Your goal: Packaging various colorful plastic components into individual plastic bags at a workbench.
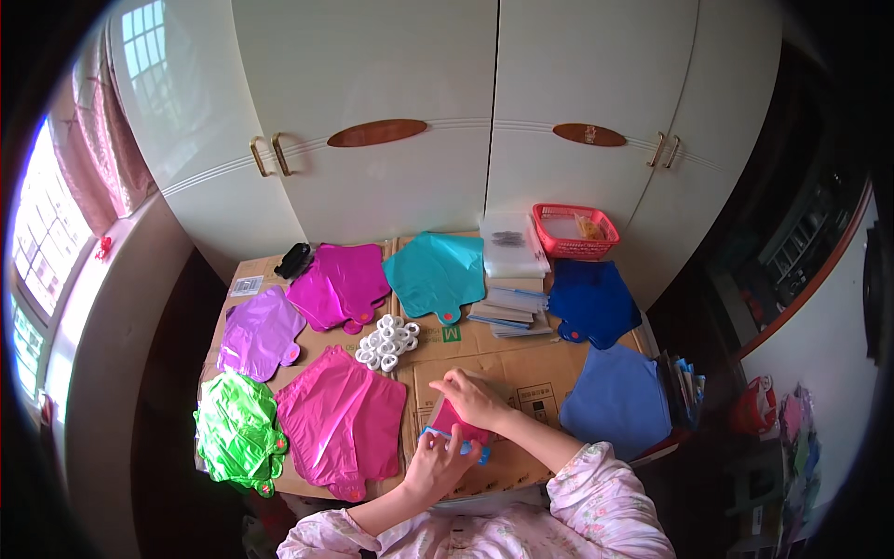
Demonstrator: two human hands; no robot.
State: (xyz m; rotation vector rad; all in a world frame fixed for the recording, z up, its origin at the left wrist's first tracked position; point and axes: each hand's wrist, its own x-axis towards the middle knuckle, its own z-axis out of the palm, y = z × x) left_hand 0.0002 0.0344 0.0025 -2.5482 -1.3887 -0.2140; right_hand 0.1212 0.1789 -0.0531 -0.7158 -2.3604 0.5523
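Note:
On the cardboard in front of me lies a small flat packet (458, 419), magenta with a bright blue edge. My right hand (473, 401) is closed on its far end, fingers bent and thumb side up. Along the blue near edge, my left hand (436, 468) grips with curled fingers, partly hiding the packet. Left of it spreads a pile of pink foil balloons (343, 419), flat, with a tab toward me. Beyond the hands sits a heap of white ribbon rolls (387, 343).
Other flat foil piles ring the cardboard (507, 363): green (237, 429), lilac (261, 331), magenta (340, 284), teal (435, 275), navy (594, 303), light blue (616, 401). Stacked sleeves (512, 309) and a coral basket (575, 244) stand at the back, before a white cabinet (372, 74).

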